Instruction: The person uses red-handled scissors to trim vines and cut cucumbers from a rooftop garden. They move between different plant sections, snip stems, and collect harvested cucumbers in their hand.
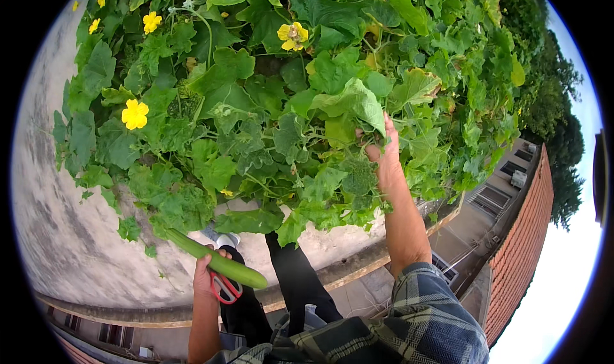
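In my left hand (203,276), low and left of the middle, is a long smooth green luffa gourd (220,262), held at a slant. The same hand also holds scissors with red handles (216,289), which hang below the gourd; their blades are hidden. My right arm stretches up into the vine, and my right hand (387,145) is closed at a large folded leaf (358,103) with its pale underside turned up. Foliage partly covers these fingers, so anything else in them is hidden.
Dense luffa vines (256,108) with broad leaves spread in front of me. Several yellow flowers (135,114) stand out on them. Beneath is a stained concrete surface (96,249) with a ledge (358,263) near my legs. A building with a tiled roof (521,249) lies to the right.
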{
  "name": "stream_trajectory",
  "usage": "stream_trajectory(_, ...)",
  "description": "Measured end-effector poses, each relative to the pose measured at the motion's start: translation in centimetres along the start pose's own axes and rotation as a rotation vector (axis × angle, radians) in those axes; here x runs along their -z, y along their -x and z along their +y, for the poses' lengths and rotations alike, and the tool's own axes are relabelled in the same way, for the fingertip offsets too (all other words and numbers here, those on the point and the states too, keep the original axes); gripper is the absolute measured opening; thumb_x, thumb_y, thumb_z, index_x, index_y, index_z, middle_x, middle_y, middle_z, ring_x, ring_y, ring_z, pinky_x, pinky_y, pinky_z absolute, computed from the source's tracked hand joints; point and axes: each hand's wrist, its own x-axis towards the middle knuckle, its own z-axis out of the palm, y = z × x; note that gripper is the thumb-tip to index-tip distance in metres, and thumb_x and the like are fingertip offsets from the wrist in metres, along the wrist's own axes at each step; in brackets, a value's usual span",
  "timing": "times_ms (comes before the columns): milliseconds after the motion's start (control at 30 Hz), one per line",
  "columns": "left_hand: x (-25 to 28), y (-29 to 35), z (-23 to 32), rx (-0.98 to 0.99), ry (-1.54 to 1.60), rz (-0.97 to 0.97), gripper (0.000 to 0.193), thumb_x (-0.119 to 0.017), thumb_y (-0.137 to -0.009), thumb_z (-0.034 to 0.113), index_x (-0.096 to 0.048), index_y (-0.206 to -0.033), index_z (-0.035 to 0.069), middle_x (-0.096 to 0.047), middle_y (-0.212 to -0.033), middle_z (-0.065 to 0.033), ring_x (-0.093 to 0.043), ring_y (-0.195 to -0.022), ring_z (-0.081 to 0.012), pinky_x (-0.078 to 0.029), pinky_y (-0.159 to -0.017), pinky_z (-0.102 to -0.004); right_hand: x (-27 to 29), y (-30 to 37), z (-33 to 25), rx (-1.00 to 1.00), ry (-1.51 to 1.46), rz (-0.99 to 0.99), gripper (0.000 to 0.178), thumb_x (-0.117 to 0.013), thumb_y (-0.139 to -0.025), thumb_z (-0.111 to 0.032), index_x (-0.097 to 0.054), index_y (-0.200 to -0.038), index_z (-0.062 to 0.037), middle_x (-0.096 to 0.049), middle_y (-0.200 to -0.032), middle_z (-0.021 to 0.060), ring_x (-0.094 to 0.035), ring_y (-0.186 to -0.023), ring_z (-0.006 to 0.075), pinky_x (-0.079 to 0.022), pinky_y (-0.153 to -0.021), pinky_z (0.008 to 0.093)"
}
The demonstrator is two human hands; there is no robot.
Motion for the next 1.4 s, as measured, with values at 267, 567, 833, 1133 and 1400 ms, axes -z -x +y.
stream_trajectory(267, 1.9, 0.8, 0.9, -0.006, 0.009, -0.006, 0.030, -0.069, -0.093, 0.024, -0.058, -0.116, 0.009, -0.067, -0.101, -0.0135, -0.064, -0.103, -0.0318, -0.053, -0.095, -0.0446, 1.7, 7.5, -6.0, -0.048, 0.106, -0.042, 0.028, -0.053, -0.100, -0.037, -0.067, -0.106, -0.0139, -0.070, -0.091, 0.0054, -0.060, -0.069, 0.0209, -0.043, -0.050, 0.0329)
stream_trajectory(567, 2.1, 3.0, 1.7, -0.015, -0.052, 0.041, 0.030, -0.070, -0.092, 0.022, -0.058, -0.117, 0.009, -0.068, -0.102, -0.0150, -0.066, -0.103, -0.0331, -0.054, -0.096, -0.0461, -0.6, 11.2, -4.4, -0.043, 0.190, 0.085, 0.026, -0.055, -0.096, -0.037, -0.067, -0.106, -0.0169, -0.069, -0.090, 0.0029, -0.056, -0.066, 0.0191, -0.038, -0.052, 0.0341)
stream_trajectory(833, 0.5, 3.9, 3.2, -0.031, -0.070, 0.033, 0.035, -0.071, -0.091, 0.021, -0.057, -0.120, 0.008, -0.068, -0.102, -0.0168, -0.066, -0.104, -0.0347, -0.053, -0.097, -0.0473, -0.6, 10.6, -7.1, 0.031, 0.075, -0.026, 0.025, -0.045, -0.103, -0.019, -0.064, -0.115, -0.0101, -0.068, -0.096, 0.0077, -0.058, -0.073, 0.0208, -0.045, -0.057, 0.0357)
stream_trajectory(1133, 0.4, 5.7, 4.0, -0.022, -0.116, 0.054, 0.033, -0.073, -0.089, 0.021, -0.057, -0.116, 0.010, -0.067, -0.102, -0.0157, -0.066, -0.105, -0.0348, -0.054, -0.096, -0.0492, 1.9, 10.3, -7.6, -0.024, 0.257, 0.099, 0.028, -0.046, -0.103, -0.028, -0.067, -0.115, -0.0124, -0.071, -0.101, 0.0066, -0.064, -0.084, 0.0244, -0.050, -0.058, 0.0378)
stream_trajectory(1400, 2.1, 6.0, 3.7, -0.021, -0.151, 0.113, 0.033, -0.073, -0.089, 0.021, -0.057, -0.115, 0.010, -0.068, -0.102, -0.0160, -0.067, -0.103, -0.0347, -0.056, -0.095, -0.0489, 8.5, 4.2, -7.9, -0.102, 0.408, 0.010, 0.028, -0.054, -0.099, -0.033, -0.067, -0.116, -0.0145, -0.072, -0.103, 0.0054, -0.065, -0.086, 0.0247, -0.054, -0.061, 0.0402)
